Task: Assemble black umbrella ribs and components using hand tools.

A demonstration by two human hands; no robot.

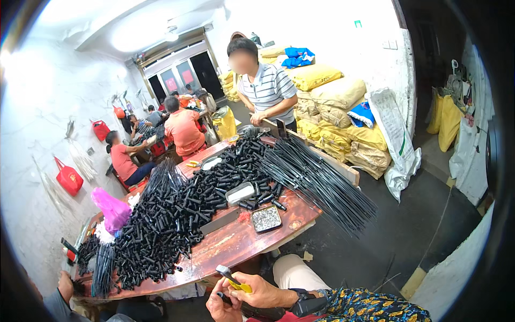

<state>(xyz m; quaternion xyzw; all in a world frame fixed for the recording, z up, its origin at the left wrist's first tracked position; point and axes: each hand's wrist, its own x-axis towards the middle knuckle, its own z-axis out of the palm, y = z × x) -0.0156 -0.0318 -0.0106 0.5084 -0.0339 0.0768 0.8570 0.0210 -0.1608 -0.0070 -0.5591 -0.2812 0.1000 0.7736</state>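
Observation:
At the lower edge, my right hand (263,292) grips a tool with a yellow and black handle (239,284) and a pale blunt head; its exact kind is unclear. My left hand (217,308) is closed just beside it, pinching a short black tube (224,298) largely covered by the fingers. Both hands are in front of the table's near edge. On the reddish wooden table (236,248) lies a large heap of short black tubes (177,201). A square tin (266,219) of small metal pieces sits nearest my hands.
Long thin black rods (316,180) jut past the table's right end. A white tray (240,193) and a pink bag (111,208) rest among the tubes. Across the table stands a person in a striped shirt (268,88); others sit behind. Yellow sacks (335,115) are stacked by the wall.

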